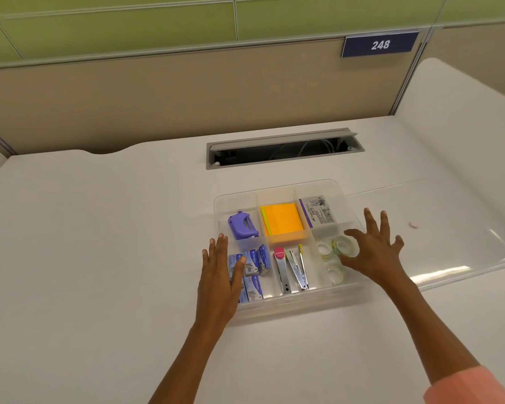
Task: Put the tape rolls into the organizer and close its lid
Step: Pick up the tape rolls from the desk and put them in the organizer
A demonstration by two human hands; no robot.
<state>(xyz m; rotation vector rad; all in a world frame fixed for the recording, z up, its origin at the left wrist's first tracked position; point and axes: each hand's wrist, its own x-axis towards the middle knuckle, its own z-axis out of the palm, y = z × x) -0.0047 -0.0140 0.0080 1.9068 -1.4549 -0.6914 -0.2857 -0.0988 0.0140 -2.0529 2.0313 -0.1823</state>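
While right hand (373,246) spreads wide grip, tape rolls (334,258) fill organizer (277,304) front-right compartment; left hand (220,275) flat.

Clear tape rolls (334,253) in front-right compartment of open clear organizer (277,307); lid (464,252) alongside.

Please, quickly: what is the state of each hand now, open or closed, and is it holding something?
Left hand: open, flat on the organizer edge, holding nothing.
Right hand: open, fingers spread over the tape rolls, gripping nothing.

Tape rolls (334,253) in organizer (277,304) (lid off)
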